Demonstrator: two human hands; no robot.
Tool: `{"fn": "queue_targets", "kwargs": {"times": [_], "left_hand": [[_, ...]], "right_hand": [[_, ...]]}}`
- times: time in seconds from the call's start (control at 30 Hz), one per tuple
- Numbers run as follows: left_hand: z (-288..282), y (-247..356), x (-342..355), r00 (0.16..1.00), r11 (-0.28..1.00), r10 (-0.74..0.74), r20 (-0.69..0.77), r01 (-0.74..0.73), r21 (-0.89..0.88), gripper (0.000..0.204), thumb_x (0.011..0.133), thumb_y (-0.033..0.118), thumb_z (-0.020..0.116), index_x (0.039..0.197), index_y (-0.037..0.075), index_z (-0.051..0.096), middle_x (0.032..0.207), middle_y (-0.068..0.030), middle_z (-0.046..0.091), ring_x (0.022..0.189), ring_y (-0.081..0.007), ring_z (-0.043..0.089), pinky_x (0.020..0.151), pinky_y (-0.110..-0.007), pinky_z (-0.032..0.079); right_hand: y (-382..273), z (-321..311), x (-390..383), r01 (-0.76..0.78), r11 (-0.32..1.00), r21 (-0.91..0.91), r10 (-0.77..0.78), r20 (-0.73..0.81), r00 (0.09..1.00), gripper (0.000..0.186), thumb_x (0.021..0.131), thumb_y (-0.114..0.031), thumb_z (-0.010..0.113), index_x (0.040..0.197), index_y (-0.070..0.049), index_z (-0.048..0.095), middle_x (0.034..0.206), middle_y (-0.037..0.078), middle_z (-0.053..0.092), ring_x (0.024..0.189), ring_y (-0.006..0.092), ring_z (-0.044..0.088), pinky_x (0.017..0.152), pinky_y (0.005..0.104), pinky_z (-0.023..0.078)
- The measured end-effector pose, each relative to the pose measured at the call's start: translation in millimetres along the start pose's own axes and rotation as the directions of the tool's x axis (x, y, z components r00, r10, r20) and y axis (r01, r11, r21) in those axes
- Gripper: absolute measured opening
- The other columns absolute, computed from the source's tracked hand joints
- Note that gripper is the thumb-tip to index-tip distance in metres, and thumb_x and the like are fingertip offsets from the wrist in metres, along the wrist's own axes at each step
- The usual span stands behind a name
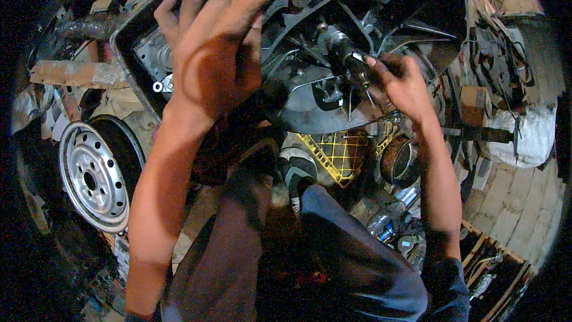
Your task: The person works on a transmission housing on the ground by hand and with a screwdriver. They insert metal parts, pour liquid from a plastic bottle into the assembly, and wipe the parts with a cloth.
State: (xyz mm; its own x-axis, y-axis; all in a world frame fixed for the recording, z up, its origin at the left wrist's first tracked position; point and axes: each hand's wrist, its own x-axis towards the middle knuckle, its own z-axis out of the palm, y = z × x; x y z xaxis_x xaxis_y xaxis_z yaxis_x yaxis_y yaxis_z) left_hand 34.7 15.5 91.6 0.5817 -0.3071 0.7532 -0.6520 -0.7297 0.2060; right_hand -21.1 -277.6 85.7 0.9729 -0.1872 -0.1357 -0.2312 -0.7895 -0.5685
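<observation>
A large grey metal gearbox housing (316, 113) stands before me, its bell-shaped opening facing up toward me, greasy and ribbed inside. From its middle sticks a dark, shiny cylindrical sleeve (335, 45). My right hand (402, 83) reaches in from the right, fingers bent and closed beside the sleeve's lower end. A small bright metal tip shows at those fingertips; what it belongs to I cannot make out. My left hand (217, 42) is raised at the housing's upper left, fingers curled round a dark thing near the top edge, mostly hidden by the hand.
A silver steel wheel rim (92, 176) leans at the left. Below the housing lie a yellow plastic grid (339, 155) and a rusty ring (399, 160). A white sack (524, 137) and a cardboard box (475, 104) are at the right. My legs and shoe are underneath.
</observation>
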Motion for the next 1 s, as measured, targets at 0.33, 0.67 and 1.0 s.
{"fn": "queue_targets", "kwargs": {"times": [0.33,0.67,1.0], "left_hand": [[0.4,-0.2,-1.7,1.0,1.0,0.01,-0.012,-0.01,-0.012,0.031,0.082,0.004,0.061,0.111,0.011,0.069,0.097,-0.014,0.067,0.12,-0.0352,0.055,0.103,-0.044,0.035],[1.0,-2.4,-2.0,0.999,0.999,0.025,-0.028,-0.026,-0.032,0.03,0.082,0.004,0.061,0.11,0.01,0.07,0.097,-0.0136,0.068,0.118,-0.036,0.056,0.102,-0.043,0.036],[-1.2,2.1,0.5,1.0,1.0,0.013,-0.01,-0.013,-0.016,0.03,0.082,0.005,0.06,0.11,0.009,0.069,0.103,-0.0144,0.067,0.119,-0.0368,0.056,0.103,-0.043,0.036]], "right_hand": [[-3.5,-20.2,17.2,-0.051,0.991,-0.121,0.078,0.234,0.969,0.055,0.085,-0.049,0.073,0.103,0.002,0.066,0.102,0.019,0.068,0.097,0.0296,0.065,0.089,0.0371,0.05],[23.9,-19.9,-20.0,-0.303,0.944,0.132,0.268,0.232,0.935,0.048,0.088,-0.039,0.073,0.114,0.0,0.062,0.102,0.015,0.07,0.097,0.0235,0.065,0.092,0.0364,0.049],[103.6,55.9,-105.8,0.117,0.973,-0.2,-0.096,0.113,0.989,0.034,0.085,0.003,0.062,0.119,0.002,0.058,0.108,0.025,0.066,0.101,0.042,0.063,0.087,0.0402,0.049]]}}
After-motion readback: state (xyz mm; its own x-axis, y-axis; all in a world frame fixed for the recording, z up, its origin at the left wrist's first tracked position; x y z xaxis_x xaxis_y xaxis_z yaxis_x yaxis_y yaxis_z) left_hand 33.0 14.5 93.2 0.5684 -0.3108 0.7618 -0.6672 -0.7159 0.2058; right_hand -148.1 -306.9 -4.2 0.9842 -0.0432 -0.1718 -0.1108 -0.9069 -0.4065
